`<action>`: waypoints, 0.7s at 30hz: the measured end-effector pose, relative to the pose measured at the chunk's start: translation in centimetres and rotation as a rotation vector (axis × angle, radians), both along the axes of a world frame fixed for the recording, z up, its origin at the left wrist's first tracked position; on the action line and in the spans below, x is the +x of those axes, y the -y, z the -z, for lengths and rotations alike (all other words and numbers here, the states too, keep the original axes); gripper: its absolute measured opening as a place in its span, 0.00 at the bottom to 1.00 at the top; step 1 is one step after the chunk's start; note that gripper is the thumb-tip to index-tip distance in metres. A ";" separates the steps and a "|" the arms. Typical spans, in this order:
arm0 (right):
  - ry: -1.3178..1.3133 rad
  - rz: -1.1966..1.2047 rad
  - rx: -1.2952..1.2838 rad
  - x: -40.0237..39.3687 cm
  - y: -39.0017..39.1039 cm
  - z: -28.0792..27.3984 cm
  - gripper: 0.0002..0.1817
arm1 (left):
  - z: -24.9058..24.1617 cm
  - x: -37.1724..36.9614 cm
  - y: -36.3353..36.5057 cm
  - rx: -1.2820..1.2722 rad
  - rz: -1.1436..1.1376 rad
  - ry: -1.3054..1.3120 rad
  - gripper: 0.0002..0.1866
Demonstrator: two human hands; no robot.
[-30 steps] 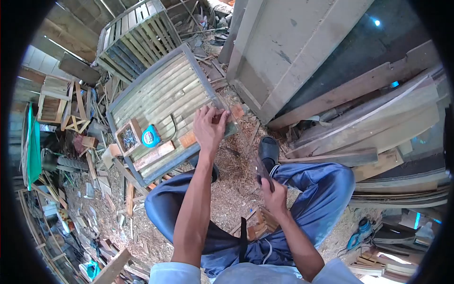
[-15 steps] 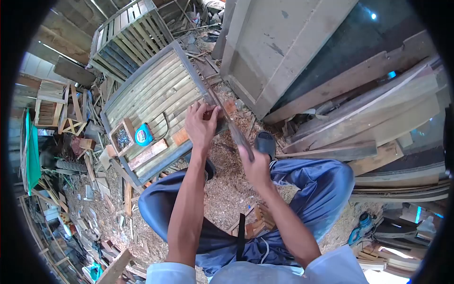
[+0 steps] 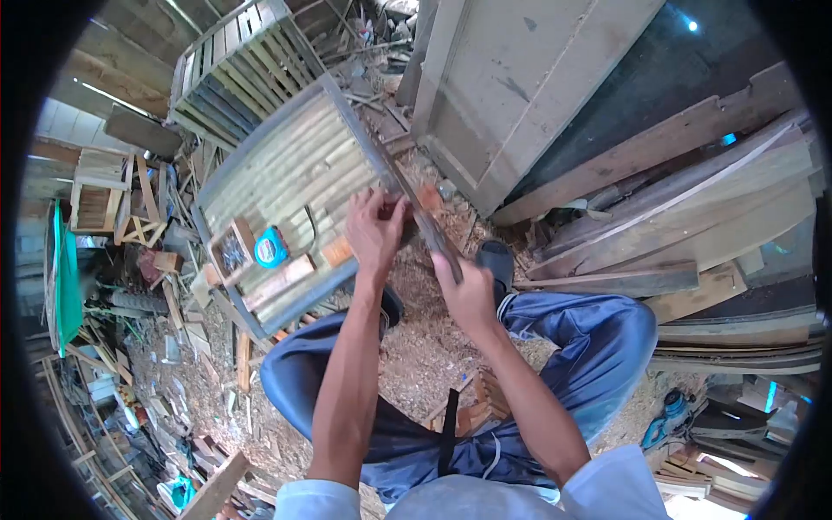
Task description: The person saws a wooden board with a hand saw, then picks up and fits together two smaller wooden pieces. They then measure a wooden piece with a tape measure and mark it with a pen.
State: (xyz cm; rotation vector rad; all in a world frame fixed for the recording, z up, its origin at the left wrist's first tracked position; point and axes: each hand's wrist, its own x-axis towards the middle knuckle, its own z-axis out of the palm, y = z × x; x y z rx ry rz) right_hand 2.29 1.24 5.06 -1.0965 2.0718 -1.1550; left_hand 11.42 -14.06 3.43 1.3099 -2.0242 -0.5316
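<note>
My right hand is wrapped around the near end of a long, narrow tool that looks like a handsaw seen edge-on. Its thin far part slants away along the right edge of a low slatted table. At that edge my left hand is closed, thumb and fingertips together beside the saw; whatever they pinch is hidden. Left of this hand, a short wood block and a longer wood offcut lie on the slats. A blue tape measure sits near a small wooden box holding small metal pieces.
A slatted crate stands beyond the table. A panelled door leans at the upper right, with stacked boards below it. Sawdust covers the floor between my legs. A blue power tool lies at the lower right.
My right hand has moved slightly forward along with the saw. My left hand stays at the table edge. The whole view has shifted a little.
</note>
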 end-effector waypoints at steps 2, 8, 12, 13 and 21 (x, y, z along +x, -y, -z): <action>-0.002 0.075 -0.080 0.4 -4.0 -0.2 0.17 | 0.3 -0.1 -0.1 -0.001 0.002 -0.032 0.11; 0.011 0.113 -0.032 0.5 -6.1 0.5 0.16 | 0.1 -0.2 -0.5 -0.090 -0.011 -0.022 0.10; -0.019 0.037 -0.051 -0.4 -1.8 0.8 0.17 | 0.5 -0.1 -0.1 0.036 0.006 -0.036 0.09; -0.001 0.041 -0.028 -0.3 -2.5 0.1 0.16 | 0.5 0.0 -0.3 -0.009 0.020 -0.043 0.08; 0.104 0.114 0.034 0.5 -5.5 -1.7 0.15 | 0.7 -0.1 -0.3 -0.028 -0.009 -0.004 0.12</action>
